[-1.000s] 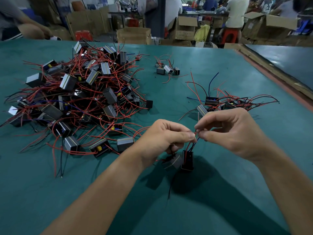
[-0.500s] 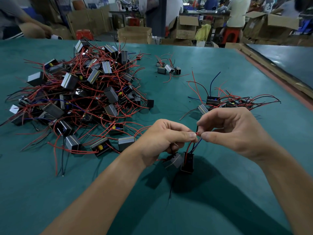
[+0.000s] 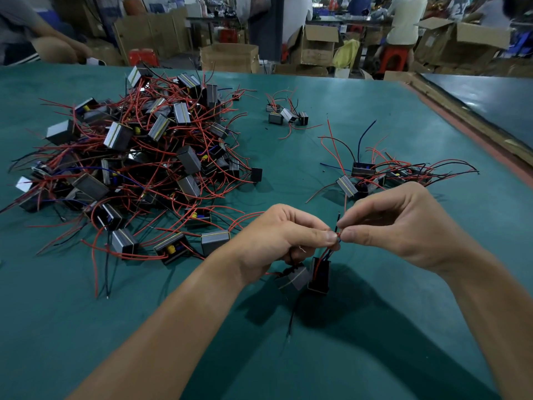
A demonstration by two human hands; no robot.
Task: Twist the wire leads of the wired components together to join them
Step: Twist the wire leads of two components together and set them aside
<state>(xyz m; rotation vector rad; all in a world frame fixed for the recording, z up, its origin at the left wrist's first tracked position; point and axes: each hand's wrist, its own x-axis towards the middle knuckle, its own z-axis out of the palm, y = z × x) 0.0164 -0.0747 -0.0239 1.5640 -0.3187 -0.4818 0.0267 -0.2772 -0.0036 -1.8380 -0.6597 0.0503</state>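
Observation:
Two small wired components hang below my hands over the green table: a grey block [image 3: 297,278] and a black block [image 3: 319,274], side by side. Their red, blue and black wire leads [image 3: 338,236] rise to a point between my fingertips. My left hand [image 3: 284,233] pinches the leads between thumb and forefinger from the left. My right hand [image 3: 403,223] pinches the same lead ends from the right, fingertips almost touching those of the left. A black lead end sticks up above the pinch. A loose black wire trails down toward me.
A large heap of components with red leads [image 3: 138,166] covers the table's left half. A smaller tangle of components [image 3: 383,176] lies just beyond my right hand. A few components [image 3: 285,114] sit farther back. Cardboard boxes and people stand behind the table [image 3: 288,168].
Both hands stay together on the leads with small finger movements. The two hanging blocks have shifted slightly and a black lead end now sticks up above the pinch.

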